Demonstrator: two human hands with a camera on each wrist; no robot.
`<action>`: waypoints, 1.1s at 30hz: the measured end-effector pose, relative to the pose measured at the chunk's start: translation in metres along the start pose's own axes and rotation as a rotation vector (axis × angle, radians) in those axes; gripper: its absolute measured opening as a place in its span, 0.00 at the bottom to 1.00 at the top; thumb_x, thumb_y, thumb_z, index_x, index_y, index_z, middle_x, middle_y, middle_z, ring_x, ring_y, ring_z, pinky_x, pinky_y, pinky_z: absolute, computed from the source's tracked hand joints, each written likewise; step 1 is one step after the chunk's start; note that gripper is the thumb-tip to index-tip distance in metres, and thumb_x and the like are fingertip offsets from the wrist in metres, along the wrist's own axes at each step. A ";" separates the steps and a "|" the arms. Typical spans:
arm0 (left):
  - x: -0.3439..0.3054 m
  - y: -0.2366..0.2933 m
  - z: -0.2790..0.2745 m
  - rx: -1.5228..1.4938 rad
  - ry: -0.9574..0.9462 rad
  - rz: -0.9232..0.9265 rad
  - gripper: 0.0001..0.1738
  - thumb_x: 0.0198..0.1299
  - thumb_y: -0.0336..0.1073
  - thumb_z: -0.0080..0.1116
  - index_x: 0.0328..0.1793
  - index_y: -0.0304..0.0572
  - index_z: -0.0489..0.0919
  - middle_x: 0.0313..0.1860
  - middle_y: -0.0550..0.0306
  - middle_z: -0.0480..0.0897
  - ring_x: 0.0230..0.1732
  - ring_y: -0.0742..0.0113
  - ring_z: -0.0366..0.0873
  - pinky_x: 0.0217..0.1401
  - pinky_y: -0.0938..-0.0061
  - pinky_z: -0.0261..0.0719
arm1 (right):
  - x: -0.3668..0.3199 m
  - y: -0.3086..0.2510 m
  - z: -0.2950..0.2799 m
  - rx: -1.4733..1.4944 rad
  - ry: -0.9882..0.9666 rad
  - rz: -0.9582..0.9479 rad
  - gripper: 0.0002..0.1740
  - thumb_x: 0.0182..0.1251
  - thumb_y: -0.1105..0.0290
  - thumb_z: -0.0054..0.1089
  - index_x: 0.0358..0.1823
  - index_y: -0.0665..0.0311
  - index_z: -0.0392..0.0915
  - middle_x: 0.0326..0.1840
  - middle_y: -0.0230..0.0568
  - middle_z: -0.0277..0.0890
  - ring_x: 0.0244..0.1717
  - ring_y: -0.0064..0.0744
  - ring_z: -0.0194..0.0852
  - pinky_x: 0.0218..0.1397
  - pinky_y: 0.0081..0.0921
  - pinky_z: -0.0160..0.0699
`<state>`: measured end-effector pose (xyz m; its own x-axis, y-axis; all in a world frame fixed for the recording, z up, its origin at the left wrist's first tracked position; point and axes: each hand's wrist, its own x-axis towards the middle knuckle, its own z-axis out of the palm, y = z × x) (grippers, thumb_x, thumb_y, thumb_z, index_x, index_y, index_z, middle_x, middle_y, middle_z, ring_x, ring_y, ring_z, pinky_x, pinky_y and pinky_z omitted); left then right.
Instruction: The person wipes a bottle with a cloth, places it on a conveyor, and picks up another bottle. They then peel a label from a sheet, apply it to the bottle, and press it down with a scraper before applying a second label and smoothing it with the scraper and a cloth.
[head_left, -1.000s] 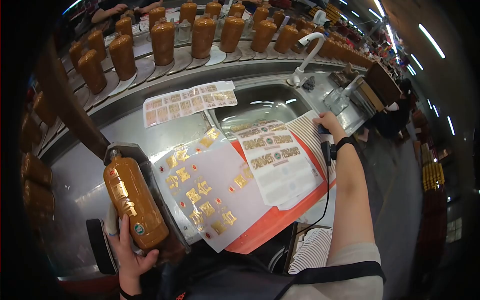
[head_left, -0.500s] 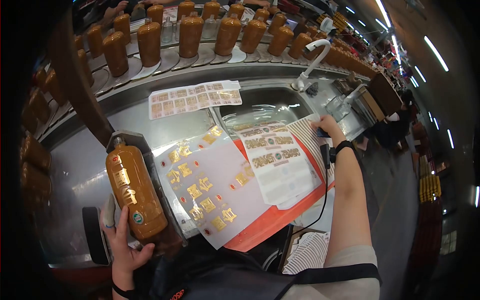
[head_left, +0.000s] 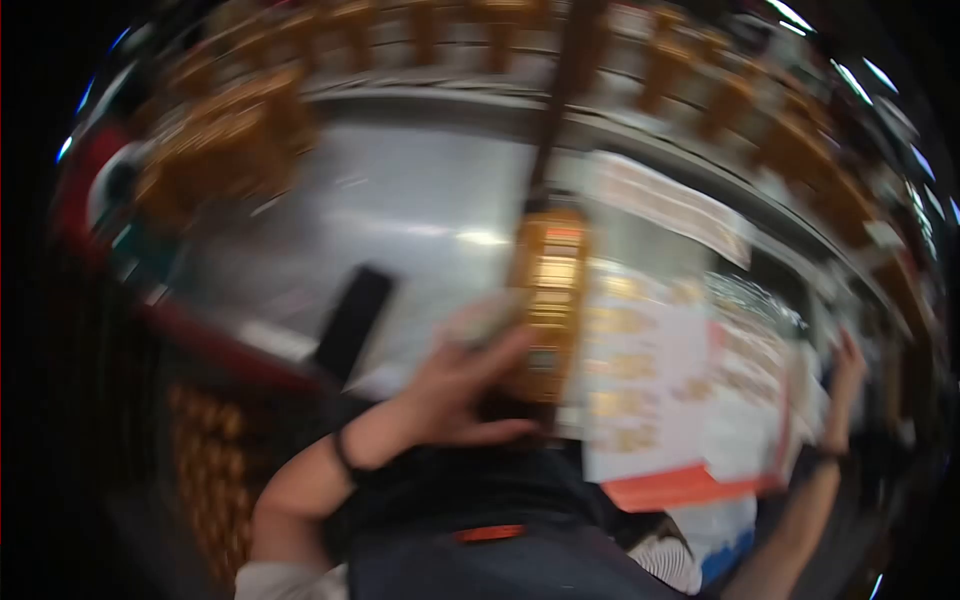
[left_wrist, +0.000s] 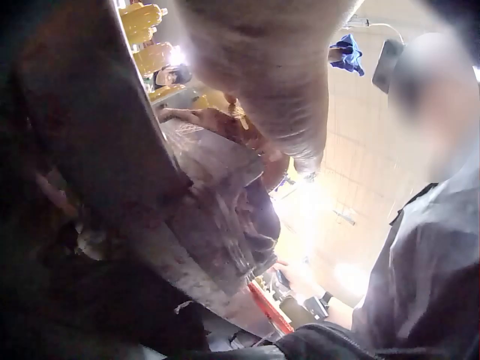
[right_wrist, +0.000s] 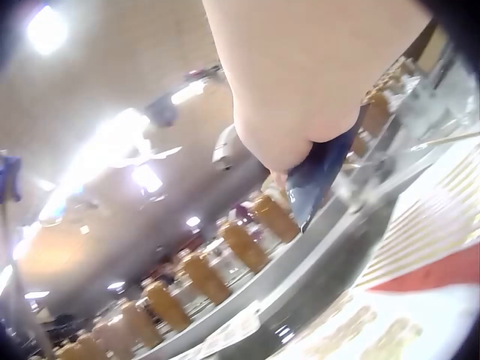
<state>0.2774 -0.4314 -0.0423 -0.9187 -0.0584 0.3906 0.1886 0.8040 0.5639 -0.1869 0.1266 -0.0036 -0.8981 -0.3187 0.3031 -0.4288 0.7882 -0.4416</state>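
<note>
A glossy brown bottle (head_left: 550, 310) with gold characters on its front lies by the base of a dark post. My left hand (head_left: 465, 385) rests against the bottle's lower left side, fingers extended along it and thumb spread near its base. Something pale covers one finger. In the left wrist view the left hand (left_wrist: 262, 67) hides most of the bottle. Far to the right is my right hand (head_left: 848, 375), beside the label sheets. The right wrist view shows it gripping a flat dark blue piece (right_wrist: 322, 176) that points down, its kind unclear.
Right of the bottle lie a sheet of gold stickers (head_left: 635, 400) and a printed label sheet (head_left: 745, 400) over a red mat (head_left: 660, 490). Another label sheet (head_left: 670, 205) lies by the sink. A black oblong pad (head_left: 355, 315) is left. Brown bottles (right_wrist: 202, 277) line the back.
The head view has swung left and blurred, so the bottle and sheets appear farther right. My left hand stays at the bottle; my right hand is still out to the right.
</note>
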 end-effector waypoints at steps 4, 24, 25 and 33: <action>0.012 0.007 -0.004 -0.128 0.214 0.206 0.41 0.54 0.54 0.72 0.72 0.42 0.74 0.56 0.49 0.77 0.67 0.44 0.69 0.67 0.57 0.71 | -0.032 -0.163 0.045 0.226 -0.425 -0.056 0.17 0.77 0.71 0.53 0.60 0.73 0.77 0.58 0.42 0.81 0.47 0.22 0.78 0.52 0.21 0.76; -0.046 0.052 -0.017 -0.127 0.257 0.063 0.18 0.51 0.53 0.68 0.26 0.47 0.85 0.28 0.64 0.81 0.40 0.60 0.73 0.38 0.69 0.75 | -0.205 -0.475 0.112 0.356 -1.045 -0.423 0.07 0.71 0.75 0.59 0.39 0.74 0.81 0.23 0.36 0.80 0.26 0.20 0.77 0.31 0.18 0.72; -0.048 0.051 -0.019 -0.125 0.269 0.050 0.18 0.51 0.53 0.68 0.26 0.47 0.85 0.28 0.64 0.81 0.40 0.60 0.73 0.38 0.69 0.75 | -0.204 -0.478 0.113 0.349 -1.058 -0.434 0.07 0.71 0.75 0.59 0.39 0.74 0.81 0.23 0.36 0.80 0.26 0.20 0.77 0.31 0.18 0.72; -0.051 0.049 -0.017 -0.331 0.346 -0.014 0.13 0.54 0.47 0.65 0.28 0.48 0.81 0.30 0.61 0.79 0.38 0.57 0.75 0.41 0.66 0.76 | -0.212 -0.484 0.108 0.271 -0.876 -0.279 0.03 0.60 0.82 0.68 0.35 0.73 0.84 0.24 0.38 0.82 0.26 0.26 0.80 0.33 0.22 0.75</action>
<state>0.3389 -0.3986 -0.0221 -0.7633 -0.3067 0.5686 0.3285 0.5736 0.7504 0.2001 -0.2445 0.0546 -0.4675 -0.8436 -0.2643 -0.5478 0.5111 -0.6624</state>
